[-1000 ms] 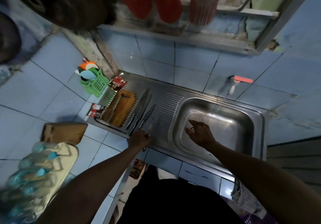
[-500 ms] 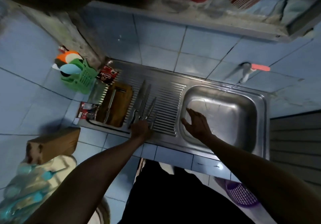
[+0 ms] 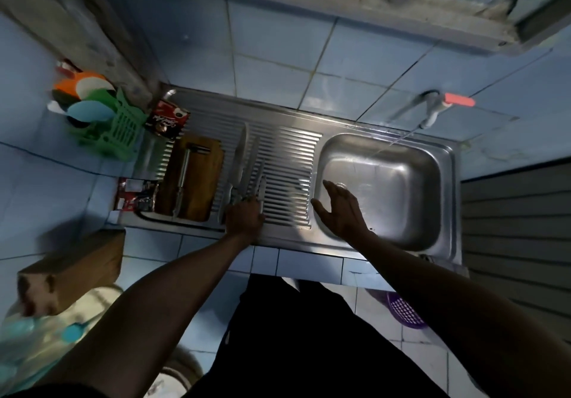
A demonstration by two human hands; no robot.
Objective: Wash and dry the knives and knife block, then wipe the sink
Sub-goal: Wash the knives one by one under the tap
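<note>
Several steel knives (image 3: 242, 159) lie side by side on the ribbed drainboard (image 3: 290, 175), blades pointing to the wall. My left hand (image 3: 244, 218) covers their handles at the near edge, fingers curled round the handle of the small knife (image 3: 263, 188), the rightmost one. A wooden knife block (image 3: 202, 181) lies flat to their left with a metal rod on top of it. My right hand (image 3: 340, 209) hovers with fingers spread over the left rim of the steel sink basin (image 3: 401, 187) and holds nothing.
A wall tap with a red handle (image 3: 457, 101) sends a thin stream into the basin. A green basket (image 3: 119, 129) of coloured utensils and red sachets (image 3: 168, 119) stand at the left. A cardboard box (image 3: 71, 274) sits near left; a purple basket (image 3: 404, 311) is on the floor.
My left hand has brought the small knife down beside the other knives on the drainboard. My right hand has spread its fingers and shifted slightly toward the basin's left rim.
</note>
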